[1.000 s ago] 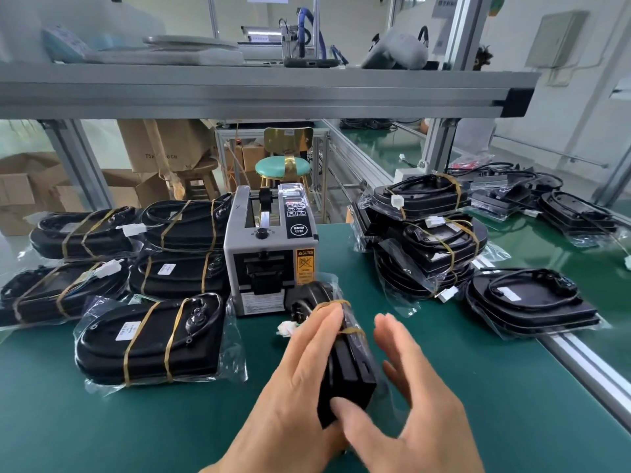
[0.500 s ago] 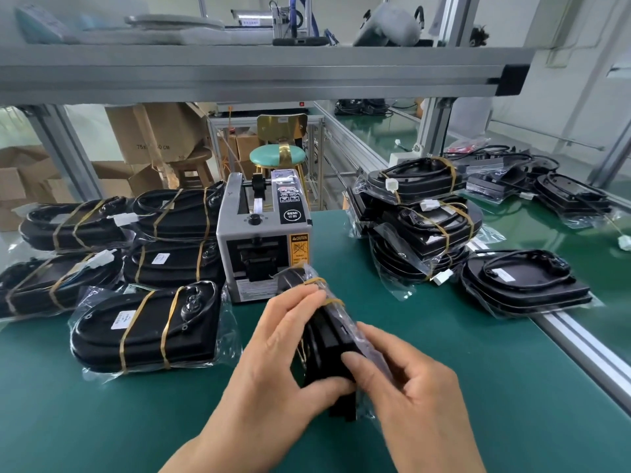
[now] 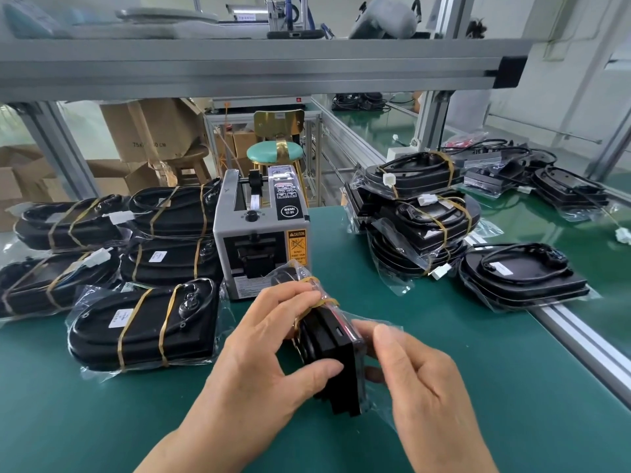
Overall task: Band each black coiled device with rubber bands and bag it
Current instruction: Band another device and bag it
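Since half a second ago, the right hand (image 3: 420,380) has slid from the near end of the black coiled device (image 3: 333,349) out to its right flank. The left hand (image 3: 269,339) has kept its hold.

The device is held on edge just above the dark green matted counter (image 3: 102,421), in front of the person and tilted away. A grey aluminium shelf beam (image 3: 239,70) spans the bench overhead.

To the left lies a cluster of bagged black devices (image 3: 143,322), each crossed by two tan bands. To the right is a leaning pile of bagged devices (image 3: 420,216) with white plug ends showing. Beyond that pile a flat black unit under loose plastic (image 3: 522,278) rests by the counter's metal edge. A grey box-shaped tape dispenser (image 3: 261,240) with a yellow caution label stands at centre, just behind the held device.

That device is a slim, matte black slab with stepped ridges along its near edge. It sits inside a clear plastic bag (image 3: 382,407) that trails loose past its lower end.

The left hand's grip is closed on the device, fingers curled over the top and thumb pressed to the near face. The right hand's grip pinches the bag's film between thumb and forefinger. A tan rubber band (image 3: 326,302) wraps the upper part, just beside the left fingertips (image 3: 309,295).
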The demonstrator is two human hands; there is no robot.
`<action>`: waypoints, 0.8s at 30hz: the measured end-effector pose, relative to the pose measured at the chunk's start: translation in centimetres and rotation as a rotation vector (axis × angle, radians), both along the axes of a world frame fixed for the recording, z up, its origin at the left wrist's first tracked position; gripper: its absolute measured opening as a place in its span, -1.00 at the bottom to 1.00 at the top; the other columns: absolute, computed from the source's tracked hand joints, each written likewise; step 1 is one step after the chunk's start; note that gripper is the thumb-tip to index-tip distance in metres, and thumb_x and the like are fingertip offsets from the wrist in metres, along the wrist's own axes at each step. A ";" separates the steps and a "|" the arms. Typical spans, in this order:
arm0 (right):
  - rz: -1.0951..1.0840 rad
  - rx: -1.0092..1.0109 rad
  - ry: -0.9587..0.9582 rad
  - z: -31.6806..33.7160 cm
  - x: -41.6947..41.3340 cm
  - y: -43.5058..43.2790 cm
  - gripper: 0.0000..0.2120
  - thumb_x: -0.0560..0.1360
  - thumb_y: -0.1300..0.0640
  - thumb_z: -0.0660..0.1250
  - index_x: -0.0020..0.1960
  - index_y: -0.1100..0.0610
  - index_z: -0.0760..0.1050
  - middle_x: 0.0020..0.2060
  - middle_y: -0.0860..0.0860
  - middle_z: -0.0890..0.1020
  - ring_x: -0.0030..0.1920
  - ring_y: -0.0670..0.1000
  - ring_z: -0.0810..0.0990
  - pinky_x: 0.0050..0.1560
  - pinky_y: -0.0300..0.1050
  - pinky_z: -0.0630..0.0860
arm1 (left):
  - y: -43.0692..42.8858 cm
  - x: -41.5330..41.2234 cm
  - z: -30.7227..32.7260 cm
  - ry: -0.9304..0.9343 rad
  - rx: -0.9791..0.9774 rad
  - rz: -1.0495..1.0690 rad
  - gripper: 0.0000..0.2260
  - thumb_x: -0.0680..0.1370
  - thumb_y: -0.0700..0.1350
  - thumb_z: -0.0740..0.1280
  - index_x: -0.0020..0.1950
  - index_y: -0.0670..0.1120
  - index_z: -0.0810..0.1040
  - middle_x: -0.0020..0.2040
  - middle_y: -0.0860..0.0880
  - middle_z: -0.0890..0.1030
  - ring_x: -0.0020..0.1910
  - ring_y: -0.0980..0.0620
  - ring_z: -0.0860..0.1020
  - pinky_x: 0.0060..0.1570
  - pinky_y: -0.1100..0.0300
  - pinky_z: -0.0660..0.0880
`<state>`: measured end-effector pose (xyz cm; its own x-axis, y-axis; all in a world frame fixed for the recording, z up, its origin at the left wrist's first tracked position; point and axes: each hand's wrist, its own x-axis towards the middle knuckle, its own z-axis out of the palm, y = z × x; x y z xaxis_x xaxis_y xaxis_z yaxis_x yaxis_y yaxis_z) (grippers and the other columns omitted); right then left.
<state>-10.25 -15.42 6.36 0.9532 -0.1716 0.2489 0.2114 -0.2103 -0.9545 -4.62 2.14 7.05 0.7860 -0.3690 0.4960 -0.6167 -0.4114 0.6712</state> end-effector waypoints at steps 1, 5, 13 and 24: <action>0.007 0.004 -0.006 0.1 -0.1 0.2 -0.74 0.53 -0.07 0.22 0.05 -0.18 0.67 -0.08 -0.10 0.73 -0.03 -0.08 0.68 -0.06 -0.18 0.60 | -0.1 0.0 0.0 -0.002 -0.006 -0.002 -0.44 0.36 0.10 0.50 0.36 0.07 0.53 0.35 0.25 0.45 0.38 0.17 0.44 0.25 0.19 0.46; -0.013 -0.021 -0.003 0.1 -0.1 0.6 -0.75 0.39 0.00 0.52 0.02 -0.26 0.65 -0.10 -0.18 0.72 -0.09 -0.12 0.70 -0.14 -0.29 0.61 | -0.1 0.3 0.1 0.025 -0.019 -0.038 -0.49 0.39 0.05 0.48 0.34 0.08 0.54 0.35 0.23 0.47 0.39 0.14 0.44 0.29 0.15 0.47; -0.231 -0.181 -0.149 -1.2 -0.1 1.3 -0.62 0.22 -0.05 0.59 -0.01 -0.22 0.59 -0.14 -0.26 0.67 -0.11 -0.20 0.66 -0.17 -0.53 0.45 | 2.1 3.5 0.9 0.375 -0.402 0.257 -0.89 0.43 0.06 0.50 -0.05 0.17 0.70 -0.08 0.10 0.71 -0.13 0.21 0.63 -0.13 0.29 0.55; -0.273 -0.236 -0.239 -1.0 0.0 1.6 -0.70 0.22 -0.25 0.42 -0.11 -0.14 0.61 -0.23 -0.27 0.66 -0.28 -0.21 0.64 -0.31 -0.51 0.46 | 0.0 11.2 0.9 1.062 -0.973 0.523 -0.80 0.55 -0.10 0.43 -0.21 -0.18 0.61 -0.56 0.04 0.54 -0.63 0.21 0.47 -0.61 0.37 0.43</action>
